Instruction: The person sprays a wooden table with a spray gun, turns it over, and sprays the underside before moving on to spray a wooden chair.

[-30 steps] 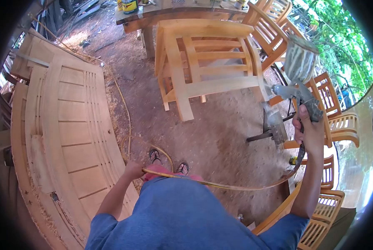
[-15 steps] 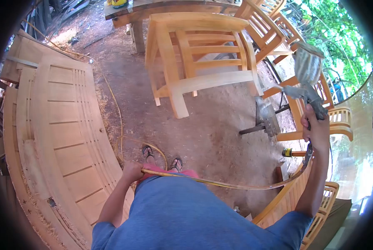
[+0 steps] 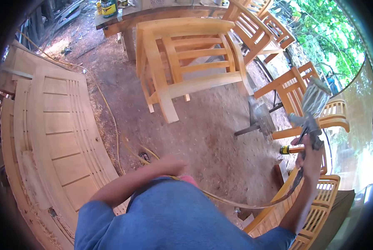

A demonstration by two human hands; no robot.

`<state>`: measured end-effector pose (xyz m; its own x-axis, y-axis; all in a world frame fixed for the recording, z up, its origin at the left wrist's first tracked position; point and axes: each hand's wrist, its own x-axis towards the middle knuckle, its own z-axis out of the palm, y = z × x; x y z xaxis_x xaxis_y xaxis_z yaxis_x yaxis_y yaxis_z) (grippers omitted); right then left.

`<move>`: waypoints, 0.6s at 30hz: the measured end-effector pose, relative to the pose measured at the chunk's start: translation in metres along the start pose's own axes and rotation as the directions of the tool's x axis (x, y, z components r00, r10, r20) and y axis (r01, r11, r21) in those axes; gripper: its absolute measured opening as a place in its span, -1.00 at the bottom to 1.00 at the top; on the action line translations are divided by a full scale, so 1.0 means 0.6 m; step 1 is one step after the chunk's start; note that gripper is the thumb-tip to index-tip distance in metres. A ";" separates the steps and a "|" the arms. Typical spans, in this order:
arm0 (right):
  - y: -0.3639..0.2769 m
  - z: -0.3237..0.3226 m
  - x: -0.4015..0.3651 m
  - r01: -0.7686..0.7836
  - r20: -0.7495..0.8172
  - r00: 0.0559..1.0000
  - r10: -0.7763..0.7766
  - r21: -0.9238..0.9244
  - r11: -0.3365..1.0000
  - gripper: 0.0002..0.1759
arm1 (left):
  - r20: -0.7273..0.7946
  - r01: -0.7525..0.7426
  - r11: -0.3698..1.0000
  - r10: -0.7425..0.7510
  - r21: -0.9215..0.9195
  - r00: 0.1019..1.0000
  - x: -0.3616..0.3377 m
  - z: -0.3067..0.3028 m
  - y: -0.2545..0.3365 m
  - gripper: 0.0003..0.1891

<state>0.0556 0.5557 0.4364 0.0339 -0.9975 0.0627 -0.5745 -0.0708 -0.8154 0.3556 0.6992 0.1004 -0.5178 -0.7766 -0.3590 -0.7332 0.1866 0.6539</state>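
My right hand (image 3: 311, 158) is wrapped round the handle of a paint spray gun (image 3: 308, 123), held up at the right with its spattered cup on top. From the gun's handle a yellowish air hose (image 3: 245, 204) sags across in front of my waist. My left hand (image 3: 175, 166) is in front of my body, close to the hose, and motion smears its fingers. Whether it grips the hose cannot be seen. Ahead of me is a light wooden chair (image 3: 205, 83), tipped so its slatted side faces me.
Panelled wooden doors (image 3: 61, 125) lean along the left. A workbench (image 3: 161, 14) at the back carries a yellow-labelled can (image 3: 108, 8). Slatted chairs (image 3: 293, 87) and a low wooden stand (image 3: 261, 116) are at the right. More hose (image 3: 108, 104) trails over the dirt floor (image 3: 207, 133).
My left hand has swung rightward across my waist. The spray gun in my right hand has come down and tilts differently. The view has shifted slightly.
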 end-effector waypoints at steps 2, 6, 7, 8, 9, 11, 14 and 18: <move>0.020 0.012 -0.025 -0.015 0.108 0.994 0.008 0.062 0.998 -0.58 | -0.402 -0.449 0.823 0.563 0.347 0.722 0.016 -0.142 0.164 -0.66; 0.056 -0.009 -0.061 0.337 0.221 0.932 -0.288 -0.232 0.913 -0.65 | -0.667 -0.481 0.630 0.736 0.609 0.119 0.039 -0.307 0.402 -0.61; 0.040 0.017 -0.086 0.160 -0.004 0.987 -0.160 -0.005 0.987 -0.49 | -0.714 -0.470 0.651 0.698 0.596 0.060 0.049 -0.323 0.435 -0.64; 0.046 0.010 -0.091 0.186 0.029 0.982 -0.187 0.028 0.982 -0.46 | -0.726 -0.476 0.660 0.685 0.582 0.063 0.058 -0.331 0.452 -0.67; 0.056 0.001 -0.093 0.211 0.061 0.975 -0.215 0.060 0.976 -0.43 | -0.737 -0.481 0.668 0.673 0.567 0.066 0.066 -0.337 0.465 -0.70; 0.081 -0.036 -0.096 0.199 0.191 0.961 -0.200 0.024 0.980 -0.35 | -0.745 -0.516 0.672 0.661 0.532 0.093 0.081 -0.339 0.483 -0.75; 0.123 -0.046 -0.113 0.132 0.079 0.986 -0.149 0.191 0.973 -0.41 | -0.752 -0.630 0.642 0.645 0.437 0.136 0.093 -0.329 0.497 -0.80; 0.130 -0.046 -0.114 0.215 0.074 0.971 -0.226 0.127 0.968 -0.59 | -0.803 -0.757 0.584 0.580 0.293 0.137 0.101 -0.326 0.501 -0.86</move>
<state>-0.0143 0.6188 0.3842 0.2231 -0.9536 0.2024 -0.4447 -0.2843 -0.8494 0.1899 0.5906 0.4055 -0.1423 -0.4815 0.8648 -0.1658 0.8729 0.4588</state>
